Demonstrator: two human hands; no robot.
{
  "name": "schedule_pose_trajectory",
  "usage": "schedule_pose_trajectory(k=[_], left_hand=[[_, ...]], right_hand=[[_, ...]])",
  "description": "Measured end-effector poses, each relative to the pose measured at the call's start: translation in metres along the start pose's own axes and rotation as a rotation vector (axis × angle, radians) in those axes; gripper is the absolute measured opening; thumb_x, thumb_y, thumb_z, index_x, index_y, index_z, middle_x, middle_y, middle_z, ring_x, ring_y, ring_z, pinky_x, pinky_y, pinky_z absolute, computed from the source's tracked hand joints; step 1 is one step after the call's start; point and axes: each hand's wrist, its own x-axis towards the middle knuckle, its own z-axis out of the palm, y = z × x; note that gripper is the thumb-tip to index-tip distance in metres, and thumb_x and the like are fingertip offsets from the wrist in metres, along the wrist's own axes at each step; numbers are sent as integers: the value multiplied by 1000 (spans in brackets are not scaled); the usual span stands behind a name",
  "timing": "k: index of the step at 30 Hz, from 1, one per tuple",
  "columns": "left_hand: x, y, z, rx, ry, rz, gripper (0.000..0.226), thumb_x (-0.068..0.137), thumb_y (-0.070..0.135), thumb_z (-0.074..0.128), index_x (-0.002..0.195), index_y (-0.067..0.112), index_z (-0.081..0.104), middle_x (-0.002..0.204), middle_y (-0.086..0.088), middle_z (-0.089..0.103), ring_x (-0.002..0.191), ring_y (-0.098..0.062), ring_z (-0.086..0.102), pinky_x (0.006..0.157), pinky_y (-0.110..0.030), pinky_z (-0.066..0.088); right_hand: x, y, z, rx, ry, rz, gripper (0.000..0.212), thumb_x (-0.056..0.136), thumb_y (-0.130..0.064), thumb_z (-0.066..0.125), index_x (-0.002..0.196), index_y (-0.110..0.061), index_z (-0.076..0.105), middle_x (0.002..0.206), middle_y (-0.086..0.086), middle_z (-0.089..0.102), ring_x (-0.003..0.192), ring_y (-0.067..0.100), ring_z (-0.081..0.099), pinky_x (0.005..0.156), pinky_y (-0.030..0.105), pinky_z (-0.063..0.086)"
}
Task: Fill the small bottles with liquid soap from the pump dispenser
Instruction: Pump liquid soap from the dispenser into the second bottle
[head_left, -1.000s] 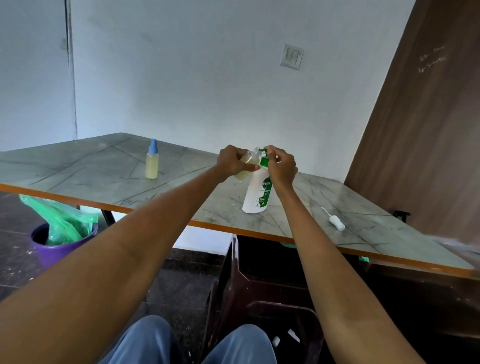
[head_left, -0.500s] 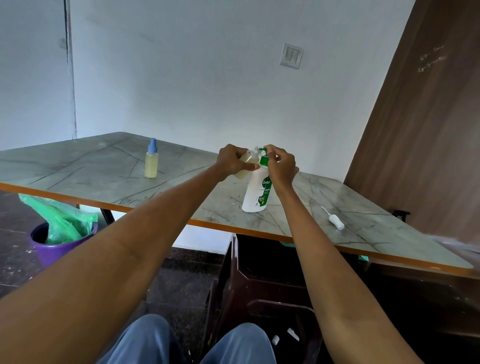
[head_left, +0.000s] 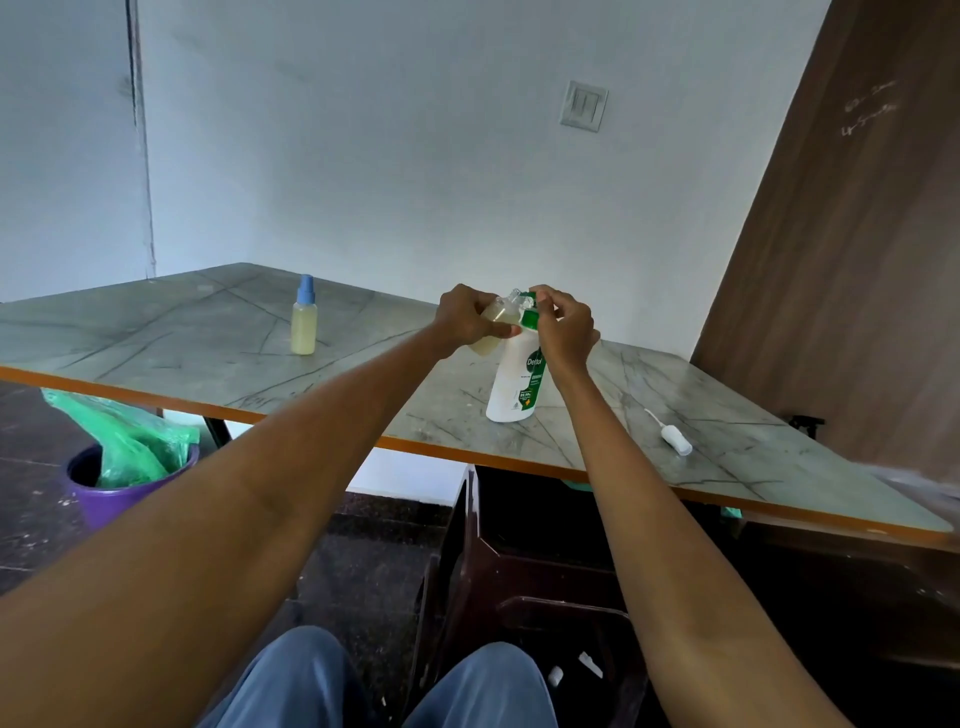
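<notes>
Over the near edge of the worktop (head_left: 156, 338), the left hand (head_left: 465, 319) is wrapping its curled fingers around a small clear bottle (head_left: 496, 325) of pale yellow liquid, tilting its open neck up against the green spout of the white pump dispenser (head_left: 517, 384). The right hand (head_left: 566, 330) is resting bent fingers on the pump head. Farther left, a second small bottle (head_left: 304, 322), blue-capped and yellowish, is standing upright, well apart.

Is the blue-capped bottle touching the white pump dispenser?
Apart. The head view shows the blue-capped bottle standing alone, bare table separating it from the pump dispenser.
</notes>
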Motion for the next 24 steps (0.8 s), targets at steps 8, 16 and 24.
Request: schedule_pose_trajectory(k=[8,16,24], left_hand=[[-3,1,0,-2,-3,-6,49,67,26,81,111,9,67,95,-3,64,88,-15,54,67,-20,43],[-2,2,0,0,-9,-27,51,68,26,80,114,8,65,112,-11,67,91,-16,54,78,-27,44],[0,-1,2,-1,-8,-21,52,68,25,80,115,8,65,114,-12,66,92,-17,53,82,-30,45]], right_hand=[[-5,2,4,32,34,0,24,96,-25,49,106,-21,71,115,-3,68,104,19,58,89,29,20],[1,-4,-4,0,1,-7,25,95,-24,50,106,-20,72,119,-2,68,105,18,57,93,32,21],[-6,4,4,39,51,5,24,95,-22,49,103,-21,72,116,-4,69,103,16,57,93,32,23]])
